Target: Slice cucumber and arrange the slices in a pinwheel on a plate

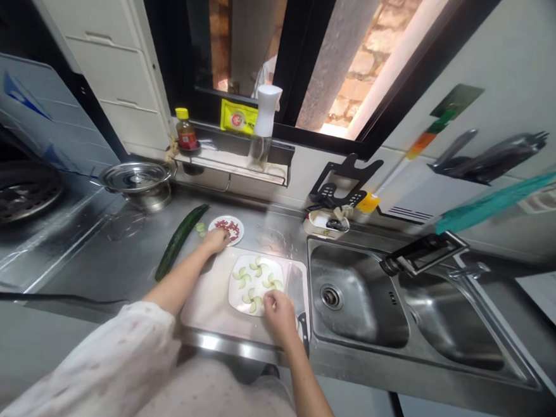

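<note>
The left hand (216,239) lies out ahead with the arm stretched across the white cutting board (202,305), its fingers (223,234) curled close together at the near rim of a small white dish (220,220); the red bits (231,230) in that dish sit just past the fingertips, and whether anything is pinched between them cannot be told. The right hand (277,313) rests at the near edge of a square white plate (233,302) that stands on the board; its fingers (269,299) are drawn together, tips down on the plate beside the nearest of the cucumber slices (252,299) — whether they clamp a slice or only touch it is too small to tell. More pale green slices lie in little pinwheel groups beyond those fingertips, spread over the plate. Just right of the right hand's fingers a knife (296,280) lies along the board's edge, blade away and black handle toward the person; further right of it opens the steel sink (362,297), with a faucet (422,253) over its far side. Left of the left hand's fingers a whole cucumber (180,240) lies slantwise on the steel counter, a few cut pieces (200,228) between it and the dish; well beyond it sits a steel pot (137,179), and on the shelf behind stand a yellow-capped bottle (185,132) and a white-topped dispenser (265,125).
</note>
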